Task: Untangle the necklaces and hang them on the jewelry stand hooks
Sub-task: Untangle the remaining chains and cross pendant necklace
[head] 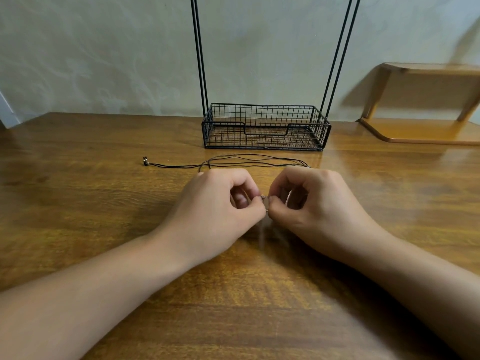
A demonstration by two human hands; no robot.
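My left hand and my right hand meet at the table's middle, both pinching a thin silver chain necklace between fingertips. A blurred length of that chain hangs below the fingers. Just behind the hands a black cord necklace lies stretched on the wood, its small beaded end at the left. The black wire jewelry stand stands behind it, with a mesh basket base and thin uprights rising out of view; its hooks are not visible.
A wooden table carries everything. A small wooden shelf riser sits at the back right against the pale wall.
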